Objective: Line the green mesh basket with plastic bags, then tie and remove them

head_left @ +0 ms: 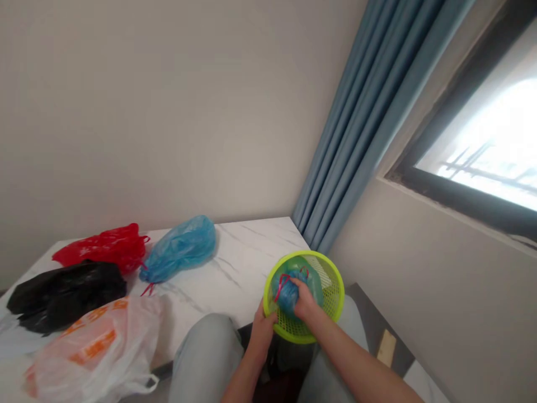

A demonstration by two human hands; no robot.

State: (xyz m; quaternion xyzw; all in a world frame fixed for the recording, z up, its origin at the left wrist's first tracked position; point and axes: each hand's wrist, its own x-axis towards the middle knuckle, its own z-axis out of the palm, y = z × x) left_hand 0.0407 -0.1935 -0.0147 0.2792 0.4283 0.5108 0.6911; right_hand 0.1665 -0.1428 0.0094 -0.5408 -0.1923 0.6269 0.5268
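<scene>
A lime-green mesh basket [333, 267] rests over my lap, tilted toward me. My left hand [264, 322] grips its rim on the near left side. Inside the basket my right hand [305, 299] is closed on a blue plastic bag [287, 296] tied with a red string. Under and behind that bag lies a green plastic bag [315, 282], also in the basket. The fingertips of my right hand are partly hidden by the blue bag.
On the white marble-patterned table [247, 246] lie a red bag [104, 249], a black bag [67, 288], another blue bag [184, 249] tied with red string, and a white bag with orange print [100, 347]. A blue curtain [361, 140] and a window stand to the right.
</scene>
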